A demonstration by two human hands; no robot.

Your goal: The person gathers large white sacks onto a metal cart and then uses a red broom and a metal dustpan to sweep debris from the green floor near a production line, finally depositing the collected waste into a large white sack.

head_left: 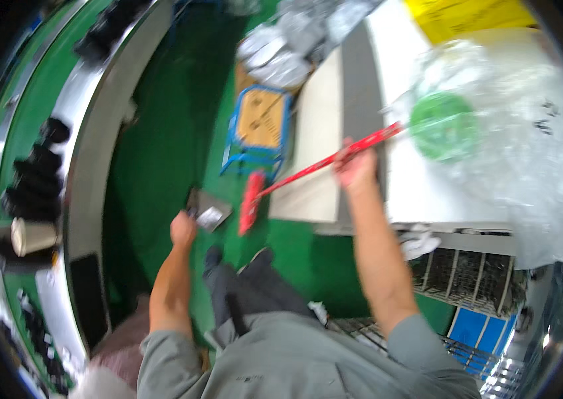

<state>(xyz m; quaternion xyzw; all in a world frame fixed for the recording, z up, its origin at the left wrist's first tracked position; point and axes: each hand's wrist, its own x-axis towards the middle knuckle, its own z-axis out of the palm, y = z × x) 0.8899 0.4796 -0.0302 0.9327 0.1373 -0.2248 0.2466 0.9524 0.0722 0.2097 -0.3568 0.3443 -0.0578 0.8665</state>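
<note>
A red broom [305,171] slants across the view, its bristle head [251,203] low over the green floor. Partway up the broom's handle, my right hand [356,167] is wrapped round it, beside the table edge. My left hand [184,229] is closed on the dark handle of a grey dustpan [222,205], held to the left of the broom head. Something pale and shiny, too blurred to name, shows on the dustpan [197,199].
A blue-framed stool [259,118] with a wooden seat stands ahead, below clear plastic bags [275,56]. At right, a white table [411,193] bears plastic wrap and a round green thing [444,126]. A wire basket [464,276] sits beneath it. Along the left runs a bench [89,179] with black parts.
</note>
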